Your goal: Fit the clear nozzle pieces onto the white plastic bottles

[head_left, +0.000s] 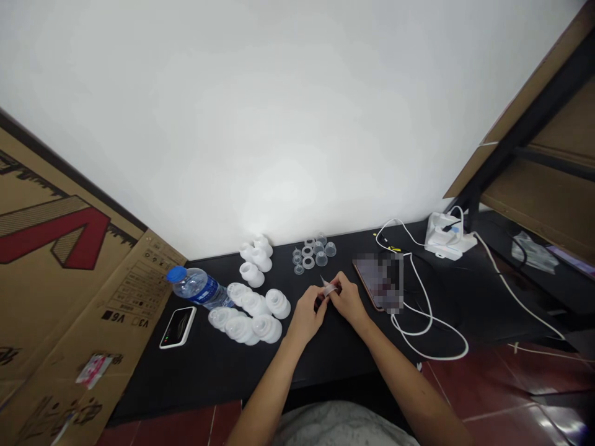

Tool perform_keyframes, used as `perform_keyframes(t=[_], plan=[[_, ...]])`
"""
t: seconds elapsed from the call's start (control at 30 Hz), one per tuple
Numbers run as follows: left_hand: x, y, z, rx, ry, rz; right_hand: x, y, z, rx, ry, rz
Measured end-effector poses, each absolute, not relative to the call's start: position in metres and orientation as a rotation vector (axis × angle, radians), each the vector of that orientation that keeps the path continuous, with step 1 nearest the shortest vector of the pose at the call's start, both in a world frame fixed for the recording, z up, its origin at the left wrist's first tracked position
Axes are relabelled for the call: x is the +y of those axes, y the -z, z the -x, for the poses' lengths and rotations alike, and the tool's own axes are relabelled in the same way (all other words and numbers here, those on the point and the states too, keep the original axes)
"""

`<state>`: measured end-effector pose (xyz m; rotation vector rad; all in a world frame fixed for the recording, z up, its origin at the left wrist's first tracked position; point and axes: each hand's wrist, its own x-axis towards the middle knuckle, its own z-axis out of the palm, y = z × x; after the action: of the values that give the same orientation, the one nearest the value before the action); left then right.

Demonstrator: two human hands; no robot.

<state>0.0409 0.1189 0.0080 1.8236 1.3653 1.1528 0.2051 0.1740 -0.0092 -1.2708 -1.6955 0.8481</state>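
Note:
Both hands meet above the black table, holding a small translucent white ring (330, 289) with a thin clear pointed piece sticking out of it. My left hand (307, 313) has its fingers closed at the left side of the ring, while my right hand (348, 300) pinches it from the right. The fingers partly hide the piece. Just beyond the hands lie several loose rings (308, 263), small clear nipple-shaped pieces (297, 255) and clear domed caps (321, 257). To the left stand several frosted white wide-rimmed pieces (255, 303), and behind them a group of white bottle-like pieces (251, 272).
A water bottle (198, 286) with a blue cap and a white-framed device (178, 327) lie at left, beside a cardboard box (69, 279). At right are a phone (372, 282), white cables (430, 310) and a power strip (449, 238). A white wall (297, 124) rises behind the table.

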Motion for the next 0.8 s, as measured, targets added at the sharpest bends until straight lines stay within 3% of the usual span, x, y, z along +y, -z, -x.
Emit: perform_keyframes(t=[0.8], plan=[[0.125,0.003,-0.043,1.552,-1.319,-1.599,0.168,-0.001,-0.204,-2.002,-0.739,1.004]])
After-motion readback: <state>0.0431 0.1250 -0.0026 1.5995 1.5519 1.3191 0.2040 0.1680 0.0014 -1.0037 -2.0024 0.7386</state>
